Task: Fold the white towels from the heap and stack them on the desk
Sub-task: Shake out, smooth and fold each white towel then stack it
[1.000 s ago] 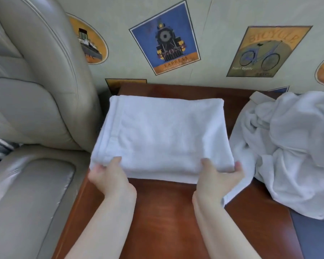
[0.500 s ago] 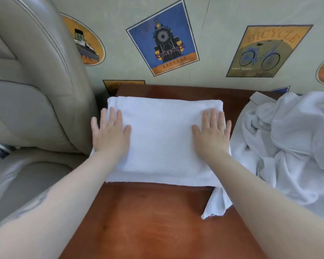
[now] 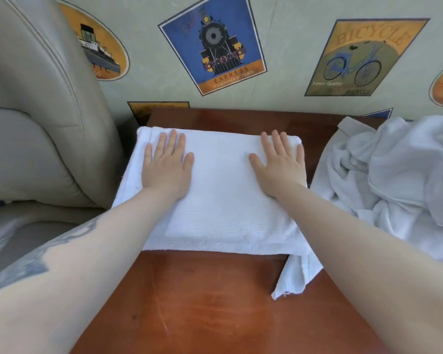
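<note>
White terry cloth, a folded rectangular towel (image 3: 223, 200), lies flat and smooth on the reddish-brown wooden tabletop (image 3: 202, 302), its near edge thick with layers. The left hand (image 3: 166, 164) and right hand (image 3: 279, 167) both rest palm-down on its far half, fingers (image 3: 173, 141) straight, slightly spread and gripping nothing. Just beyond the right fingers' outer side slumps the crumpled heap of white towels (image 3: 384, 185), one loose corner trailing beneath the folded towel's near right edge. Beside the left fingers stands a grey leather armchair (image 3: 41, 123).
</note>
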Action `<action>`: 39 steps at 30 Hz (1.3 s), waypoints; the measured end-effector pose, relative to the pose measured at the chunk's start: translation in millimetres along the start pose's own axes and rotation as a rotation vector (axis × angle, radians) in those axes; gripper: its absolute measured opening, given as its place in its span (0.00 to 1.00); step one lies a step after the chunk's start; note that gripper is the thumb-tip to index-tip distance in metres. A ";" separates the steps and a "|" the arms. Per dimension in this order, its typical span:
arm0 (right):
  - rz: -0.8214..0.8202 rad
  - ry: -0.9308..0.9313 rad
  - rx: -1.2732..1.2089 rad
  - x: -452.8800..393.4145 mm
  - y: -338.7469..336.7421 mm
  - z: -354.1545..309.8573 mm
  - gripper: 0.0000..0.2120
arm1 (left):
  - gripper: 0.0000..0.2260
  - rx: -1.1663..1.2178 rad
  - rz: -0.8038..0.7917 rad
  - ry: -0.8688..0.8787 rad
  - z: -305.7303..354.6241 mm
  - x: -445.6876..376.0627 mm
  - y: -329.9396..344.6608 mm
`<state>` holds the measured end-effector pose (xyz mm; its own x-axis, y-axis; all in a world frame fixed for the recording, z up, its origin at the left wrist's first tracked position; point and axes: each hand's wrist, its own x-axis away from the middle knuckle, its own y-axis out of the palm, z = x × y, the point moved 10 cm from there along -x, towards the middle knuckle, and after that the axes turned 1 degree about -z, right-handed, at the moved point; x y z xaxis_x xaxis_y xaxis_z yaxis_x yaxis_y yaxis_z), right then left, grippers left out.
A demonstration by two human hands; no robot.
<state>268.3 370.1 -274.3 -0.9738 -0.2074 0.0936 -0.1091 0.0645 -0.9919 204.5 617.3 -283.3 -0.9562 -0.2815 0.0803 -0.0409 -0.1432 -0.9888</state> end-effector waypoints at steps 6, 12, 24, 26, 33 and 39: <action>0.060 -0.044 -0.058 81.1 1.1 -1.0 0.31 | 0.26 0.061 0.013 -0.081 -19.1 56.8 -1.4; 0.010 -0.049 -0.174 153.1 20.3 14.8 0.28 | 0.29 0.169 0.065 -0.006 78.8 157.5 12.3; 0.352 0.300 0.186 152.1 -168.7 271.1 0.34 | 0.26 0.231 -0.124 0.264 258.1 209.9 5.6; 0.311 0.362 0.168 152.3 -187.6 321.5 0.24 | 0.25 0.318 -0.103 0.253 285.7 223.6 0.6; 0.292 0.018 -0.374 222.9 -119.5 323.9 0.15 | 0.19 0.879 -0.068 0.074 364.8 272.0 13.7; -0.185 -0.019 -0.507 331.7 22.8 331.6 0.14 | 0.16 0.899 -0.184 -0.026 400.4 335.1 60.2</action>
<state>9.1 -21.0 -294.2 -0.9259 -0.2775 0.2562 -0.3655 0.4873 -0.7931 -2.3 134.4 -265.8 -0.9497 -0.2012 0.2401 0.0598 -0.8688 -0.4915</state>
